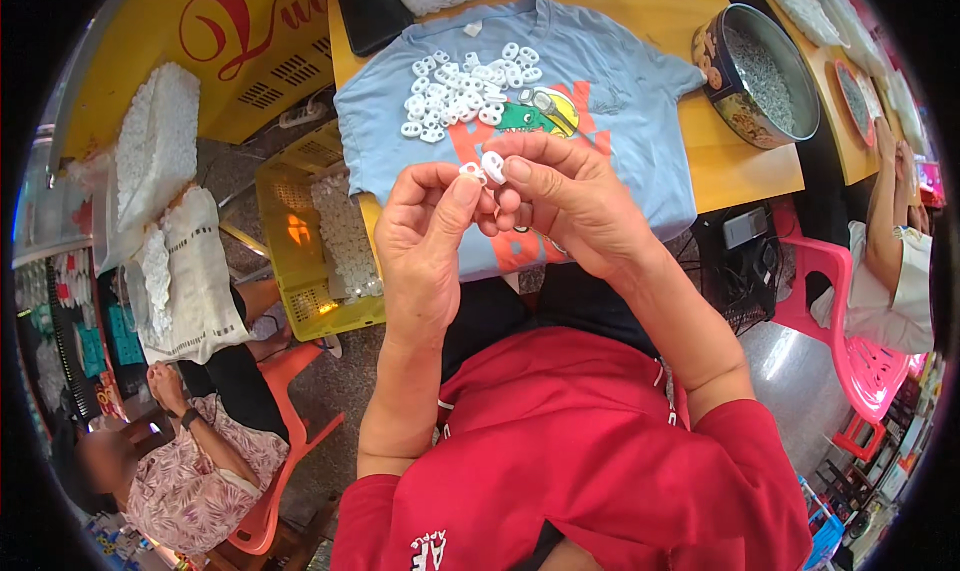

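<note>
Over the near part of a light blue T-shirt [640, 121] spread on the table, my two hands meet. My left hand [430, 221] pinches a small white plastic piece [472, 172] with a hole in it, between thumb and forefinger. A second small white plastic piece [493, 167] is gripped by the thumb and forefinger of my right hand [580, 201]. The two pieces are close together; whether they touch I cannot tell. Beyond my hands lies a loose pile of similar white two-holed pieces [460, 96] on the shirt.
A round tin [712, 76] of small metal parts stands right on the wooden table [740, 176]. A dark flat case [372, 13] lies far left. Left below is a yellow crate [300, 261] with bagged white pieces. Other people sit on both sides, near an orange chair [290, 371] and a pink chair [850, 341].
</note>
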The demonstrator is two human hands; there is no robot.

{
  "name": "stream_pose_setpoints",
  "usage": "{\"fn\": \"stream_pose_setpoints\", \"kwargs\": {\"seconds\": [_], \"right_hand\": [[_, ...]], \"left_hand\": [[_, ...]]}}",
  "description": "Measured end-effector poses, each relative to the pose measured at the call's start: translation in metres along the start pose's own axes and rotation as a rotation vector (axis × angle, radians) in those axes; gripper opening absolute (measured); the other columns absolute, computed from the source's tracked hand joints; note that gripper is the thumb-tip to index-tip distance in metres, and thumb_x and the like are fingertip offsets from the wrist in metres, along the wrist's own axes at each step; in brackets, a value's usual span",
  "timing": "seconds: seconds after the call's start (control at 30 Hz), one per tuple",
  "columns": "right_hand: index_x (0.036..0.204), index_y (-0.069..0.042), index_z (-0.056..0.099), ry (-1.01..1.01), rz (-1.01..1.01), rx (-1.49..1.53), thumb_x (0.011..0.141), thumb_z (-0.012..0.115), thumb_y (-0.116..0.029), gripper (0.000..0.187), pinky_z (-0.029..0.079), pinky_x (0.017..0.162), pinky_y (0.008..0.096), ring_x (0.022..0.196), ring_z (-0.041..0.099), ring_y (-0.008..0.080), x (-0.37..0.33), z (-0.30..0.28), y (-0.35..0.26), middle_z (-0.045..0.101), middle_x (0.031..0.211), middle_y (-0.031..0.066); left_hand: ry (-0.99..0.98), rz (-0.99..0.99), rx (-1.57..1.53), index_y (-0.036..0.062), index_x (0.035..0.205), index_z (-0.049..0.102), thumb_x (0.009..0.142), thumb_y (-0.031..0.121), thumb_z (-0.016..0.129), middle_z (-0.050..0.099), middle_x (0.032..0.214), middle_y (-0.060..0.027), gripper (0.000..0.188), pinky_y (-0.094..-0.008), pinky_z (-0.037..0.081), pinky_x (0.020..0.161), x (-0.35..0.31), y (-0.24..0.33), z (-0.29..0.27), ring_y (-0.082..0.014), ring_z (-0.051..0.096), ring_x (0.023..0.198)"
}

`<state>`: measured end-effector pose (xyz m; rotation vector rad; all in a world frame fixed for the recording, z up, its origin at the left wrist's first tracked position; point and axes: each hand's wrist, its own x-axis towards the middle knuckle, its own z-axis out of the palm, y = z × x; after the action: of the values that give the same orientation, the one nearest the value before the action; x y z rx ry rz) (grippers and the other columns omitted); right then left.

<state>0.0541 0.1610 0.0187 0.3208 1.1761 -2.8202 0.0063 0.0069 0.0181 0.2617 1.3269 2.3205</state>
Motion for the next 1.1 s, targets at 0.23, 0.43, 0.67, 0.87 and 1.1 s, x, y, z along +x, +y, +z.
{"fn": "stream_pose_setpoints", "kwargs": {"seconds": [0.23,0.43,0.67,0.87,1.1], "right_hand": [[0.114,-0.003,0.062,-0.024,0.032,0.146,0.093,0.061,-0.014,0.024,0.054,0.07,0.0297,0.071,0.06,0.0127,-0.001,0.0,0.005,0.063,0.084,0.0042],[0.113,-0.003,0.063,-0.012,0.04,0.121,0.093,0.062,-0.014,0.023,0.053,0.069,0.0291,0.072,0.059,0.0125,-0.001,0.003,0.006,0.063,0.084,0.0039],[0.114,-0.003,0.062,-0.013,0.029,0.099,0.093,0.061,-0.015,0.024,0.052,0.069,0.0284,0.074,0.059,0.0111,-0.001,0.004,0.008,0.063,0.09,0.0041],[0.113,-0.001,0.062,0.077,-0.015,-0.041,0.093,0.061,-0.014,0.024,0.051,0.068,0.0267,0.072,0.058,0.01,-0.002,0.004,0.003,0.064,0.092,0.0041],[0.106,0.002,0.066,0.227,-0.42,-0.924,0.091,0.063,-0.01,0.019,0.046,0.067,0.0216,0.07,0.055,0.0089,0.0,-0.039,-0.009,0.063,0.089,0.0019]], "left_hand": [[0.012,0.044,0.017,0.0005,0.102,0.056,0.092,0.008,0.062,0.064,0.088,-0.0067,0.013,-0.0239,0.048,0.066,-0.001,0.0,0.001,-0.0107,0.06,0.077],[0.041,0.069,0.077,0.0006,0.1,0.055,0.093,0.009,0.061,0.063,0.087,-0.0063,0.013,-0.0231,0.047,0.066,-0.003,0.001,0.001,-0.0099,0.059,0.075],[0.023,0.068,0.061,0.0003,0.1,0.055,0.093,0.009,0.06,0.062,0.086,-0.0064,0.012,-0.023,0.047,0.067,-0.004,0.002,0.003,-0.0097,0.058,0.075],[0.019,0.112,0.117,0.0,0.1,0.055,0.093,0.007,0.06,0.062,0.086,-0.0061,0.011,-0.0237,0.048,0.067,-0.001,-0.001,-0.001,-0.0096,0.058,0.076],[0.097,0.131,0.083,-0.0008,0.101,0.056,0.092,0.004,0.06,0.065,0.094,-0.012,0.011,-0.0276,0.05,0.07,0.005,0.003,-0.029,-0.015,0.061,0.072]]}}
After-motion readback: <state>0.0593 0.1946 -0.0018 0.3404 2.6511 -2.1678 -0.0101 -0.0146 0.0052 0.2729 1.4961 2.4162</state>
